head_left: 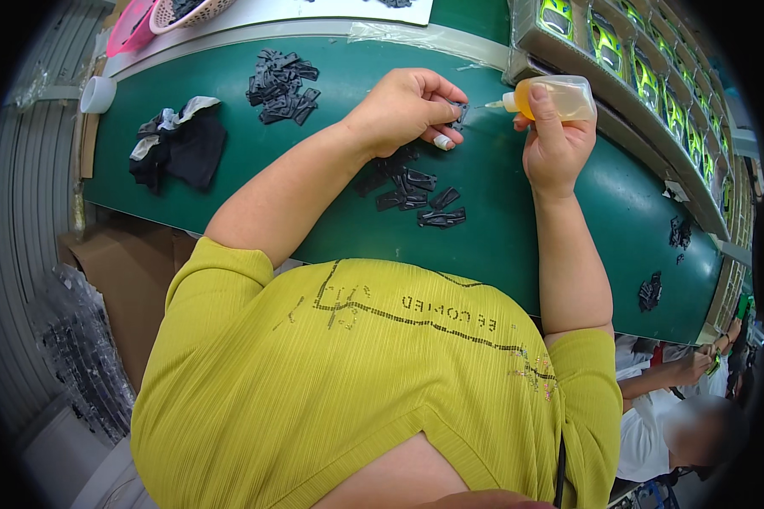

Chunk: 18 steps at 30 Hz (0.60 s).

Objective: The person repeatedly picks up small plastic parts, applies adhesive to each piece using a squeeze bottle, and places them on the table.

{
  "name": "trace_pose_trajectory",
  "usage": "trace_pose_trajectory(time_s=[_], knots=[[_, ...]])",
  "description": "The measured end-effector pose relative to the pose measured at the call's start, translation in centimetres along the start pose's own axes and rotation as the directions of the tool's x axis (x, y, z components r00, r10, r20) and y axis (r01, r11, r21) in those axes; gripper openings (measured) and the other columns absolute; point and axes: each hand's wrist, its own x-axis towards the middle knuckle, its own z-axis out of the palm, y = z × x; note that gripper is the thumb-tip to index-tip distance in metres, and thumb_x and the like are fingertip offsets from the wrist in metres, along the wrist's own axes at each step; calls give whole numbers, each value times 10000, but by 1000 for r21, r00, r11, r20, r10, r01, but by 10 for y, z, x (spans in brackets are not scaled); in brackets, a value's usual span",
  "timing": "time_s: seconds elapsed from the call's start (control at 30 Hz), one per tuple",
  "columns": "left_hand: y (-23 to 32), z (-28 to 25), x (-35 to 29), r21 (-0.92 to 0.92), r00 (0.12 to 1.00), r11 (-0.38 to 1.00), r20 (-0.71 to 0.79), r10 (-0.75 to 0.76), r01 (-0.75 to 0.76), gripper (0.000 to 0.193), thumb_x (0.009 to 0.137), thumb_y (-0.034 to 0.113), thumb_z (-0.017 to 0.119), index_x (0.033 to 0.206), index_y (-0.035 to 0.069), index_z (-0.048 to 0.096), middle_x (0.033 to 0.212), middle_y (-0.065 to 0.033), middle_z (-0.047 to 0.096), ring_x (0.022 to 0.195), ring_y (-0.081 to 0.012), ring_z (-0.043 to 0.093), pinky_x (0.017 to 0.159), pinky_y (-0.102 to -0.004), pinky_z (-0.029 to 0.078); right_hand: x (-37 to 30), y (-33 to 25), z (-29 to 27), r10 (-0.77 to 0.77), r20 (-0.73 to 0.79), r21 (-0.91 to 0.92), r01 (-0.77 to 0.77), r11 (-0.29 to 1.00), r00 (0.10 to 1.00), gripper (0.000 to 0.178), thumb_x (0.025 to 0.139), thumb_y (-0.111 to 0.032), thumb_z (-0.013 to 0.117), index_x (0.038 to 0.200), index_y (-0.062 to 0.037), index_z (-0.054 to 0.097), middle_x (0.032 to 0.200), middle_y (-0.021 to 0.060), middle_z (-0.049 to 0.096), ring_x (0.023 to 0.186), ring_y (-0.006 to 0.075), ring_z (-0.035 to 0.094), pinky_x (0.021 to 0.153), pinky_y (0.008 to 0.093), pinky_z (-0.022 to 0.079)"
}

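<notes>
My left hand pinches a small black plastic part between thumb and fingers above the green table. White tape wraps one of its fingertips. In my right hand is a squeeze bottle of yellowish liquid, tilted on its side. Its thin nozzle points left toward the black part, with a small gap between them. Below my left hand lies a loose group of similar black parts. A larger heap of black parts sits farther back, to the left of that hand.
A black and grey cloth lies on the table's left side, near a white roll. Pink baskets stand at the back left. Along the right runs a cardboard tray of green-and-black items. A co-worker sits at lower right.
</notes>
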Motion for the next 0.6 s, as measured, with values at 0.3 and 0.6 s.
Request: trace_pose_trajectory(time_s=[0.3, 0.6], knots=[[0, 2, -1, 60, 999, 998, 21, 31, -32, 266, 828, 15, 593, 1067, -87, 539, 872, -149, 629, 700, -185, 658, 629, -245, 549, -4, -2, 5, -39, 33, -140, 43, 989, 999, 273, 818, -158, 694, 992, -25, 530, 865, 58, 627, 693, 102, 598, 546, 205, 490], [-1, 2, -1, 82, 999, 996, 33, 40, -43, 266, 820, 15, 598, 1055, -92, 536, 872, -157, 634, 705, -188, 661, 625, -245, 546, -5, -3, 6, -57, 51, -156, 64, 986, 997, 252, 820, -152, 692, 978, -30, 538, 860, 53, 633, 685, 95, 600, 546, 199, 491]])
